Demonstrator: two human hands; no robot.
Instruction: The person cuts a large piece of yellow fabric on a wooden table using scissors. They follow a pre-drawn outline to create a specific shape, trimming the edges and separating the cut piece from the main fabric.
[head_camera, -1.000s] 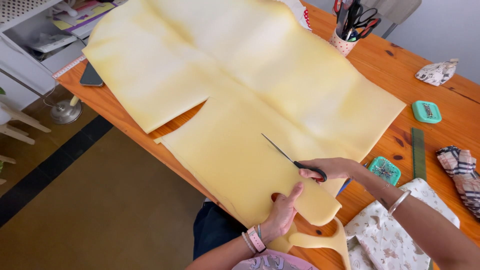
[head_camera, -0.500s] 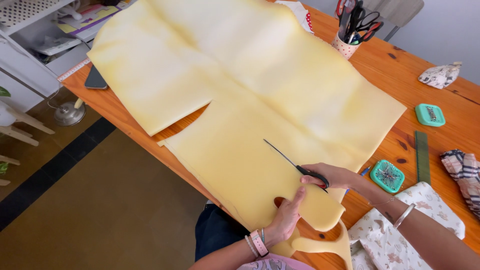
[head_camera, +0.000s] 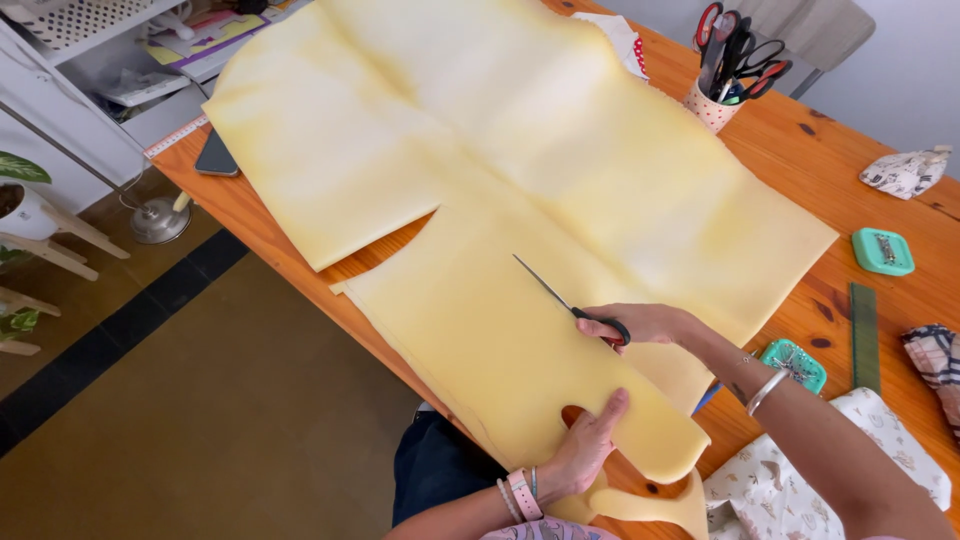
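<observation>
Yellow foam (head_camera: 520, 200) covers most of the wooden desk (head_camera: 800, 150), a thick soft sheet with a notch already cut in at about 9 o'clock of its middle. The right hand (head_camera: 645, 322) has its fingers through the dark handles of the scissors (head_camera: 572, 308), closed around them, with the thin blades lying nearly together and pointing toward 10 o'clock across the foam. The left hand (head_camera: 592, 445) lies flat and spread at the foam's near edge, at 6 o'clock from the scissors, pressing the sheet down; my guess is that this keeps the springy stuff from lifting or sliding as the blades work. A loose curved offcut (head_camera: 650, 505) sits just below that hand at the desk's near edge.

At 1 o'clock, past the foam's far corner, a dotted cup (head_camera: 708, 106) stands upright, packed with more scissors (head_camera: 742, 52), handles up, red and black ones among them. At 3 o'clock a small teal box (head_camera: 882, 251) lies lid up; what is in it I cannot tell. A second teal box (head_camera: 795, 364) sits beside the right wrist, holding what look like small pins or clips. A green ruler (head_camera: 864, 335) lies between the two boxes, and patterned cloth (head_camera: 800, 490) is bunched at 5 o'clock. A phone (head_camera: 215, 155) peeks from under the foam at 10 o'clock.
</observation>
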